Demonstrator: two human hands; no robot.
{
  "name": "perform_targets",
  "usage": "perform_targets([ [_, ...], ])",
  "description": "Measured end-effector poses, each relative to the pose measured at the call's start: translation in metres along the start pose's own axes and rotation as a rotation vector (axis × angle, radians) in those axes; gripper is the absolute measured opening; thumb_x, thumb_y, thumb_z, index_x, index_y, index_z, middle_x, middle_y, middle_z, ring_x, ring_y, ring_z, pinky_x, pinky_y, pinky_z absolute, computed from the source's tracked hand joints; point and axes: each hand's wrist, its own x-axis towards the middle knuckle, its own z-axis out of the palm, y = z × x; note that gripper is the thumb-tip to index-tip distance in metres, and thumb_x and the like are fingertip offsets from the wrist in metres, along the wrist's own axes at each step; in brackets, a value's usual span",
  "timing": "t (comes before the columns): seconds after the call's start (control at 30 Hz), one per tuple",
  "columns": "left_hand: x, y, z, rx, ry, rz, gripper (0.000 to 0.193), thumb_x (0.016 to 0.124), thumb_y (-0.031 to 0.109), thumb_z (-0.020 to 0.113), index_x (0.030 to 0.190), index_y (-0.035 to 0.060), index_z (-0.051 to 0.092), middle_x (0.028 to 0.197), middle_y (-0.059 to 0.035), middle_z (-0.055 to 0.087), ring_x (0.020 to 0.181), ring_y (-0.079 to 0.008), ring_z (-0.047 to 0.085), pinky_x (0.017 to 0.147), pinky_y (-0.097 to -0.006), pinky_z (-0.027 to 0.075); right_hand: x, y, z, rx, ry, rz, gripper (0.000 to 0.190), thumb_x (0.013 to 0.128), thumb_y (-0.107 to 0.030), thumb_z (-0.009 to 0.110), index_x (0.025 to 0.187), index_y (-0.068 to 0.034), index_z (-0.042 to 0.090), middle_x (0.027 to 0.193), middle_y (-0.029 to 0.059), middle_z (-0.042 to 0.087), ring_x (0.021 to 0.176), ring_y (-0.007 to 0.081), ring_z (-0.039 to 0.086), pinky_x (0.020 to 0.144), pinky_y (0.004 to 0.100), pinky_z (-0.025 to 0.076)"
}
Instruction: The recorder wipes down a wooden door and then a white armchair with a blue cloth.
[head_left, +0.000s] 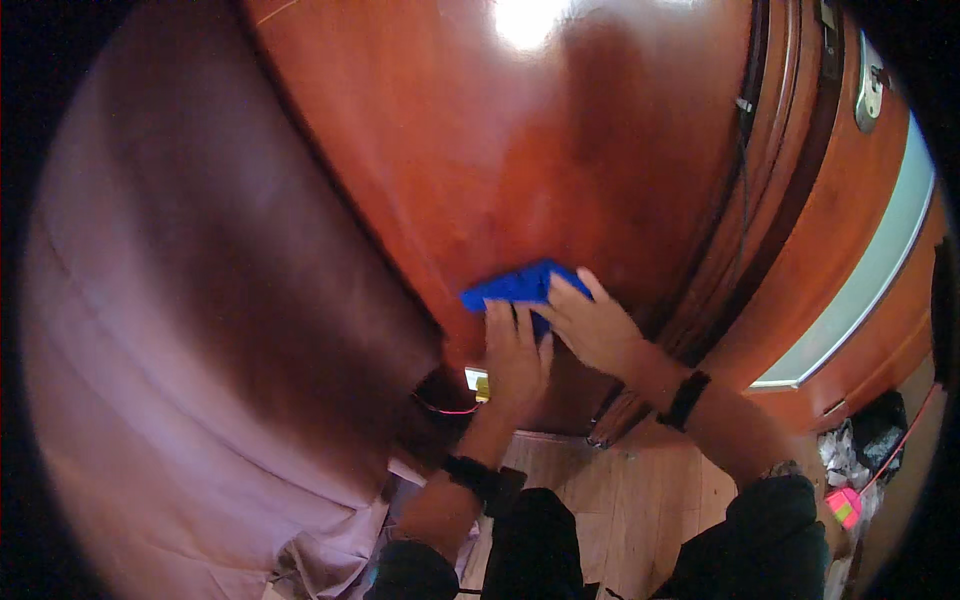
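A folded blue cloth (510, 286) lies flat against a glossy reddish-brown wood panel (450, 165). My right hand (596, 326) presses the cloth's right part, fingers spread over it. On its lower edge rest the fingers of my left hand (516, 360), close beside the right hand. Part of the cloth is hidden beneath both hands. Dark bands circle both of my wrists.
Left of the panel hangs a large mauve-brown cover (247, 315). A white wall socket (472, 376) with a yellow plug (482, 388) and red cord sits low by my left wrist. To the right is a door with a metal handle plate (868, 90). Wooden floor (622, 495) lies below.
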Motion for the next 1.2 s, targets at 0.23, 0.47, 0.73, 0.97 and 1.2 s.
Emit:
perform_targets([
  [0.23, -0.089, 0.047, 0.082, -0.001, -0.441, -0.227, 0.077, 0.084, 0.026, 0.067, 0.141, -0.0113, 0.03, 0.144, -0.0369, 0.029, 0.136, -0.0536, 0.025, 0.116, -0.0565, 0.019, -0.106, -0.021, 0.078, 0.029, -0.246, -0.016, 0.051, 0.092, -0.019, 0.047, 0.141, -0.006, 0.047, 0.15, 0.0109, 0.041, 0.142, 0.0255, 0.033, 0.118, 0.0448, 0.019],
  [0.47, -0.199, -0.039, 0.16, 0.401, 0.141, 0.002, 0.09, 0.078, 0.029, 0.072, 0.147, -0.006, 0.026, 0.149, -0.0356, 0.021, 0.14, -0.0506, 0.02, 0.117, -0.0549, 0.013, -0.084, -0.064, 0.106, -0.09, -0.211, -0.25, 0.053, 0.093, -0.008, 0.041, 0.145, -0.003, 0.038, 0.154, 0.0078, 0.034, 0.145, 0.0187, 0.027, 0.123, 0.0385, 0.013],
  [0.73, 0.055, 0.042, -0.047, 0.108, -0.03, 0.222, 0.065, 0.087, 0.011, 0.055, 0.146, -0.0043, 0.031, 0.15, -0.0288, 0.028, 0.142, -0.0447, 0.024, 0.115, -0.0552, 0.021, -0.013, 0.005, -0.069, -0.075, 0.058, 0.251, 0.064, 0.088, -0.022, 0.05, 0.147, -0.002, 0.036, 0.153, 0.0137, 0.034, 0.145, 0.0274, 0.025, 0.119, 0.0461, 0.014],
  [0.97, 0.131, 0.102, -0.085, -0.054, 0.084, 0.435, 0.053, 0.092, 0.012, 0.049, 0.14, -0.0071, 0.038, 0.149, -0.03, 0.031, 0.141, -0.0453, 0.025, 0.116, -0.0524, 0.022, -0.007, 0.025, -0.082, -0.198, 0.29, 0.55, 0.062, 0.091, -0.024, 0.044, 0.146, 0.004, 0.035, 0.15, 0.0213, 0.034, 0.143, 0.0359, 0.024, 0.119, 0.0496, 0.011],
  [1.2, 0.045, 0.059, -0.023, 0.039, -0.117, 0.389, 0.058, 0.087, 0.011, 0.056, 0.139, -0.0066, 0.04, 0.147, -0.0296, 0.034, 0.138, -0.0488, 0.029, 0.113, -0.0552, 0.026, -0.064, -0.013, -0.026, -0.085, 0.153, 0.411, 0.06, 0.088, -0.021, 0.049, 0.14, 0.008, 0.042, 0.143, 0.0242, 0.041, 0.138, 0.0411, 0.032, 0.118, 0.0529, 0.016],
])
